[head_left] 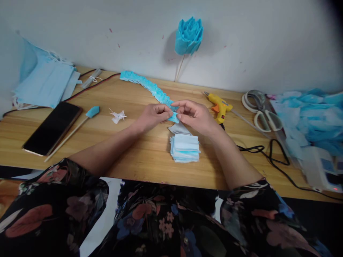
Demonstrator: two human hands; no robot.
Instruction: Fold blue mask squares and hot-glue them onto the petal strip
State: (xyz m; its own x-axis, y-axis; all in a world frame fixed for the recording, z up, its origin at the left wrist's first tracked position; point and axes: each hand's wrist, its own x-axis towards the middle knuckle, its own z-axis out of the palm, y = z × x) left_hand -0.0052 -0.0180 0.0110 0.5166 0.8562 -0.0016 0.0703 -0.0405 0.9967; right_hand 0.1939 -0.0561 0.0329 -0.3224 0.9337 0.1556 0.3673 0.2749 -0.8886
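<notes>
Over to the left I see a dark-screened phone [53, 128] lying aslant on the wooden table [144, 164]. Behind it I make out a thin dark cord [93, 85] running across the tabletop. On my right, scissors [264, 113] with white handles point toward the wall [107, 50], their blades by a tape roll [244, 101]. Nearer me, a black cable [271, 144] loops toward a white box [317, 166] showing a small red light. Pinkish marks speckle the wall.
</notes>
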